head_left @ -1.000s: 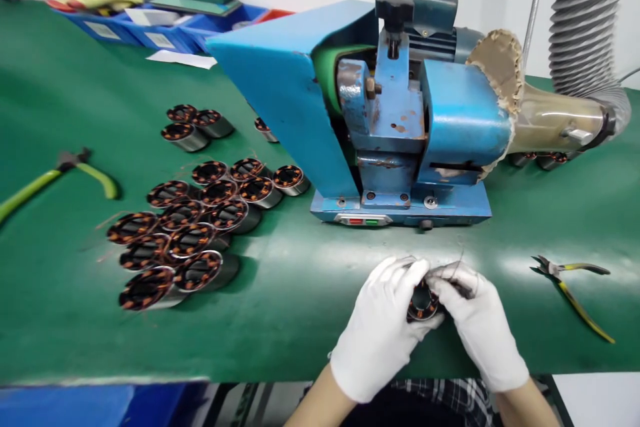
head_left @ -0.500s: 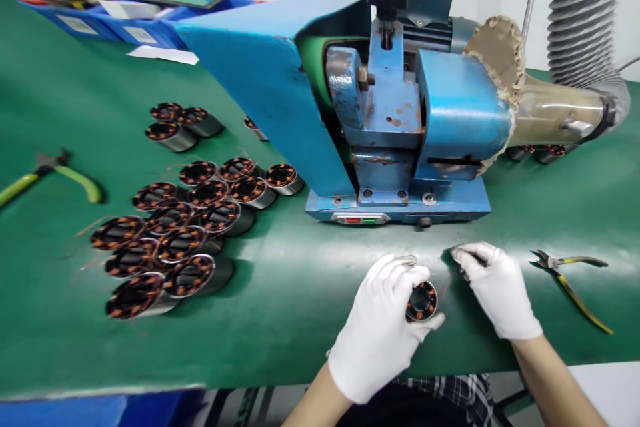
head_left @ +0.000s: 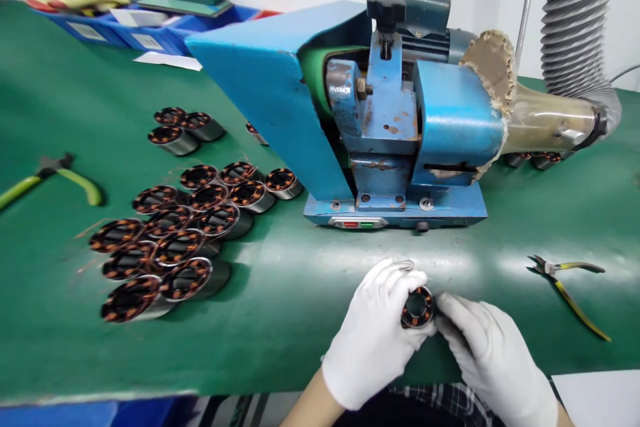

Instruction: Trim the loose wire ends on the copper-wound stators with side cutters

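Both my hands wear white gloves and meet near the front edge of the green table (head_left: 280,307). My left hand (head_left: 375,333) is wrapped round a small motor stator (head_left: 417,307), a metal cylinder with copper windings, its open end facing me. My right hand (head_left: 493,350) reaches in from the right, its fingertips closed against the stator's right side. Whether it grips a wire there is hidden.
A blue bench machine (head_left: 380,113) with a grey ribbed hose (head_left: 575,20) stands just behind my hands. Several more stators (head_left: 175,233) lie in a heap at the left. Yellow-handled cutters (head_left: 570,287) lie at the right, green-handled pliers (head_left: 50,177) at the far left.
My right hand had drawn away to the right toward the cutters; now it has come back and touches the stator again. My left hand kept its hold.
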Demonstrator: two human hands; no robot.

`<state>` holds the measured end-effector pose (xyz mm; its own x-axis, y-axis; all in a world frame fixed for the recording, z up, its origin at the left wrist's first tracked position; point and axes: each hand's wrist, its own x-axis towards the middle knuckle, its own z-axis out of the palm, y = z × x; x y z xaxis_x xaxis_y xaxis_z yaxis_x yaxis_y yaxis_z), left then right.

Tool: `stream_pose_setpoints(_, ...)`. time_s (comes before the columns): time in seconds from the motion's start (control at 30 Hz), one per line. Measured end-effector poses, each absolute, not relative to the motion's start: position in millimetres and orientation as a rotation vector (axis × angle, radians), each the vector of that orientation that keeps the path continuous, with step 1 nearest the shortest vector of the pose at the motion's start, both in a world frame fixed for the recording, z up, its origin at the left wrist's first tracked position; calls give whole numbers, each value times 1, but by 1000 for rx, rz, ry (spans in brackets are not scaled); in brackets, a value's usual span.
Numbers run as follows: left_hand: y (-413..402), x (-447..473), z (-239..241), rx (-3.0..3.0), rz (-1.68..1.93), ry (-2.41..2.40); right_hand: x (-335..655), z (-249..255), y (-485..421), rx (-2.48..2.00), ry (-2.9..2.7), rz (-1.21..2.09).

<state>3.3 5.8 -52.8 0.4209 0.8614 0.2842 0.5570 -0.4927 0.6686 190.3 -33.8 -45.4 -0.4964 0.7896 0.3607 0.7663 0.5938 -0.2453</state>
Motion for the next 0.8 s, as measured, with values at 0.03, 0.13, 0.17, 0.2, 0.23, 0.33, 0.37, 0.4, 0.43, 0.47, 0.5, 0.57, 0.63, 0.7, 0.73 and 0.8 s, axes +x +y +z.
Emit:
stream_pose_setpoints(0.03, 6, 3, -53, 2207, 828, 1196, 189, -50, -33, -1292, -2373, 110)
stream_pose_setpoints(0.13, 3, 5, -50, 2214, 777, 1195, 190, -55, -25, -1430, -2359, 304)
stream_pose_setpoints(0.17, 2, 6, -47, 2215, 773, 1211, 190, -54, -21, -1449, -2361, 390)
stream_pose_setpoints(0.2, 0, 8, -43, 2213, 771, 1233, 190, -52, -18, -1449, -2360, 488)
stream_pose_setpoints(0.23, -1, 11, -39, 2205, 767, 1261, 191, -49, -14, -1439, -2353, 593)
stream_pose_setpoints(0.33, -3, 19, -31, 2162, 685, 1279, 192, -45, -7, -1408, -2330, 805)
stream_pose_setpoints(0.37, -2, 20, -31, 2155, 642, 1252, 192, -44, -6, -1407, -2332, 814)
stream_pose_setpoints(0.4, -1, 21, -31, 2156, 599, 1218, 192, -45, -5, -1407, -2338, 799)
stream_pose_setpoints(0.43, 0, 21, -32, 2168, 561, 1186, 191, -45, -4, -1405, -2342, 780)
stream_pose_setpoints(0.47, 2, 21, -33, 2185, 524, 1161, 191, -45, -3, -1409, -2336, 776)
stream_pose_setpoints(0.5, 4, 20, -34, 2202, 488, 1147, 190, -44, -1, -1420, -2320, 792)
stream_pose_setpoints(0.57, 6, 18, -34, 2221, 423, 1137, 188, -39, 3, -1450, -2268, 870)
stream_pose_setpoints(0.63, 7, 16, -31, 2232, 387, 1124, 187, -32, 7, -1502, -2159, 1016)
stream_pose_setpoints(0.7, 7, 15, -29, 2240, 396, 1115, 187, -24, 10, -1544, -2038, 1177)
stream_pose_setpoints(0.73, 7, 15, -28, 2243, 408, 1114, 188, -22, 10, -1561, -1989, 1245)
stream_pose_setpoints(0.8, 7, 16, -26, 2243, 432, 1113, 190, -20, 9, -1586, -1932, 1334)
